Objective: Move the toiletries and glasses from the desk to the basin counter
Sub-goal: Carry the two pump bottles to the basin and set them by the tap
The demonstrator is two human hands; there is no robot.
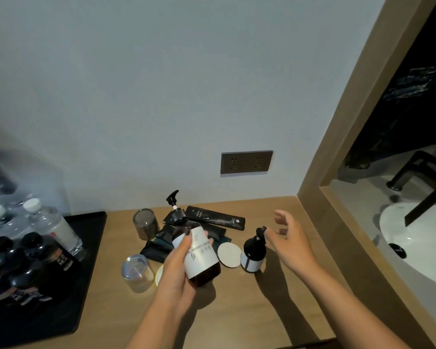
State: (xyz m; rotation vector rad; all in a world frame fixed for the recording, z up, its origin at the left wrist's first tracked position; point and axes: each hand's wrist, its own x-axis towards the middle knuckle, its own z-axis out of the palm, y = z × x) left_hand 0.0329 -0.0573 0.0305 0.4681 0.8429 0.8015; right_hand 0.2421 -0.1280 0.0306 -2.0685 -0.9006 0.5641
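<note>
My left hand (pixel 179 270) grips a large brown pump bottle (pixel 199 248) with a white label, lifted above the wooden desk (pixel 237 311). My right hand (pixel 290 238) hovers open just right of a smaller dark pump bottle (pixel 253 253) that stands on the desk, fingertips near its pump. Behind lie a black toothbrush packet (pixel 217 217) and several dark sachets (pixel 156 248). One glass (pixel 145 224) stands at the back, another glass (pixel 137 273) sits in front on the left. A round white coaster (pixel 229 254) lies between the bottles.
A black tray (pixel 86 260) at the left holds water bottles (pixel 53 227) and dark bottles (pixel 35 268). A wall socket (pixel 246 161) sits above the desk. Beyond the wooden frame (pixel 337 197) on the right are the white basin (pixel 418 243) and a black tap (pixel 418 172).
</note>
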